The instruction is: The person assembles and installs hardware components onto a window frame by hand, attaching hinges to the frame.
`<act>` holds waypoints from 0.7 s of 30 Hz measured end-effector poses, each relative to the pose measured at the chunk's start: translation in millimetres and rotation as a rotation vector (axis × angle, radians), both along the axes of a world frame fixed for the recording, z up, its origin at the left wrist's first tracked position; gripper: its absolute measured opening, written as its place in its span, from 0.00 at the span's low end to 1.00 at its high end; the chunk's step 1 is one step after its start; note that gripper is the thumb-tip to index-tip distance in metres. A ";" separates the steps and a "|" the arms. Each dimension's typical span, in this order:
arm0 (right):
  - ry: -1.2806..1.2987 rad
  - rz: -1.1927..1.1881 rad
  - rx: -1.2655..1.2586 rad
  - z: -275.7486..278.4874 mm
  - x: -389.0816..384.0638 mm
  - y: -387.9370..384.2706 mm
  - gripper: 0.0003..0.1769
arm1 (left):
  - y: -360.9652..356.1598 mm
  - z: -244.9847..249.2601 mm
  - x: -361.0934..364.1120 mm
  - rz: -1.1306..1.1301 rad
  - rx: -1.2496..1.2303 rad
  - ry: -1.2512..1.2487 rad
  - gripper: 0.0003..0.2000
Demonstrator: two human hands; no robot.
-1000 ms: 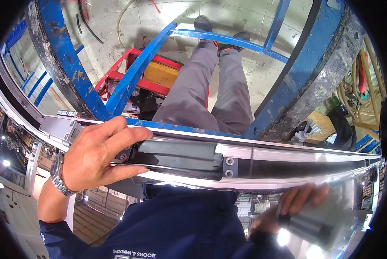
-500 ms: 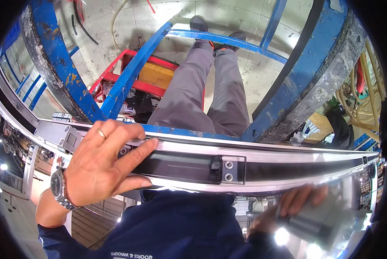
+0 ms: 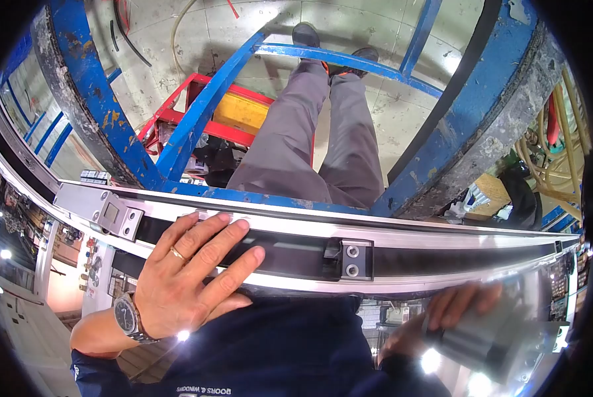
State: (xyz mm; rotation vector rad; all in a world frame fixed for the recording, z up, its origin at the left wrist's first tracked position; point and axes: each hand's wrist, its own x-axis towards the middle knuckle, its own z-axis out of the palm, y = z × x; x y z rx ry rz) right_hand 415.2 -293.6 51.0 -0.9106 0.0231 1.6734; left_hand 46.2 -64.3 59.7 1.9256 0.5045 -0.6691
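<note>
My left hand (image 3: 194, 271), with a ring and a wristwatch, lies across a long silvery-white metal profile (image 3: 435, 246) with a dark channel. Its fingers are spread over the upper rail and channel; the thumb is low. To its left sits a metal fitting (image 3: 113, 213) with screw holes. A small bracket (image 3: 356, 260) with two round fasteners is in the channel to its right. Below the profile, at lower right, my right hand (image 3: 445, 314) looks hazy, its fingers curled at a blurred grey object (image 3: 485, 341) I cannot identify.
Blue frame bars (image 3: 455, 126) stand on both sides beyond the profile. Between them are my legs (image 3: 296, 142) and a red rack (image 3: 233, 132) with a yellow part. Hoses (image 3: 548, 165) and a cardboard box (image 3: 490, 192) lie at the right.
My left hand has shifted right and slightly down along the profile, its fingers flatter and more spread, uncovering the screw-hole plate at the left. My right hand looks much the same.
</note>
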 end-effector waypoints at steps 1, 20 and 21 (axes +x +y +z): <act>0.005 0.008 -0.002 -0.1 0.7 0.4 0.18 | -1.0 1.3 0.0 -0.003 -0.009 0.012 0.30; 0.018 0.021 0.039 -5.5 3.2 -7.3 0.29 | -25.5 31.7 -26.6 0.337 0.217 0.195 0.37; 0.015 0.020 0.031 -5.3 3.1 -7.7 0.29 | -24.4 30.5 -27.9 0.340 0.207 0.190 0.36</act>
